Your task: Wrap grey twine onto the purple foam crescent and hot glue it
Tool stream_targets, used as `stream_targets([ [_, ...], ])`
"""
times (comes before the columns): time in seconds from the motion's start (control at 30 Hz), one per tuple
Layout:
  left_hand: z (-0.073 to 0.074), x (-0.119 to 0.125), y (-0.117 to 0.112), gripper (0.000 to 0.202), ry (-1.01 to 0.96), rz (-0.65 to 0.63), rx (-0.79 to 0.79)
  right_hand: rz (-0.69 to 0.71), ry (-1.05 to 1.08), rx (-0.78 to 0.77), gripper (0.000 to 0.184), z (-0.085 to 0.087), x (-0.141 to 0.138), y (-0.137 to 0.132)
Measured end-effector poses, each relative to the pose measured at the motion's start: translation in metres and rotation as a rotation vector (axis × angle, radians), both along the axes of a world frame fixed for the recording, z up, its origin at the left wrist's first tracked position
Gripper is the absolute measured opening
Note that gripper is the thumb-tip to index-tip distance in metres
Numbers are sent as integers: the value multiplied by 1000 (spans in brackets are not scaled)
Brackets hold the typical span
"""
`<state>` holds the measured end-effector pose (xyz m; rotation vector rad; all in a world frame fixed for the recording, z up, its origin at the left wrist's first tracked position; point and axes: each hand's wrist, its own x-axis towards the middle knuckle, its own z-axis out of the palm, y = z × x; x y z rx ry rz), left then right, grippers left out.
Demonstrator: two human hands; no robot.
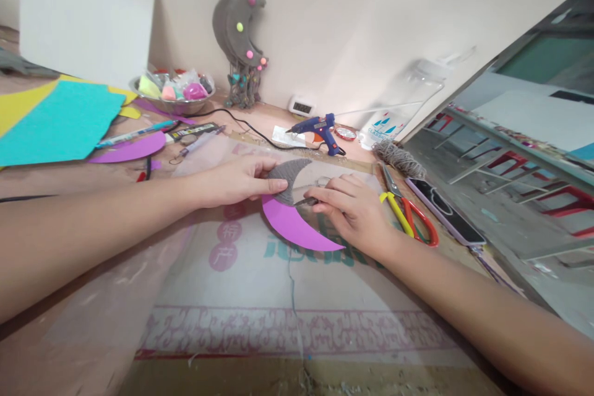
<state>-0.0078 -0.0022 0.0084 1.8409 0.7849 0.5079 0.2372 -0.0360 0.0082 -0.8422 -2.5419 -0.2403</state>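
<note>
Cream walls close in a cluttered craft table [55, 359] spread with a clear plastic sheet over printed sacking. At its middle lies a purple paper crescent [297, 229], its upper half already wound in grey yarn [288, 178], with a loose strand trailing down the sheet toward the near edge. The left hand [236, 180] lies flat, fingers together, pressing the wrapped upper tip of the crescent against the table. The right hand [355, 207] rests on the crescent's inner curve, thumb and forefinger pinched on the grey yarn where the wrapping ends. Just to the right lie scissors with red and yellow handles [408, 213], a phone with a dark screen [445, 210] and a bundle of grey twine [399, 159]. Behind the hands a blue glue gun [320, 130] stands on its cord. At far left are teal and yellow felt sheets [55, 120], a metal bowl of coloured pompoms [174, 90], and a finished grey crescent ornament with pompoms [241, 31] leaning on the wall.
</note>
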Motion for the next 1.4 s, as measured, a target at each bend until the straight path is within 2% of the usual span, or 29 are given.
stream_targets([
  [0.27, -2, 1, -1, 27, -80, -3, -35, -4, 52, -31, 26, -3, 1, 1],
  [0.63, -1, 2, -1, 28, -67, 1, -24, -19, 45, -53, 30, -1, 1, -1],
  [1.0, -1, 0, 0, 31, -1, 14, -6, -17, -9, 26, 27, -2, -1, -1],
  [1.4, -1, 0, 0, 30, 17, 34, -1, -12, -7, 41, 26, -1, -2, -2],
])
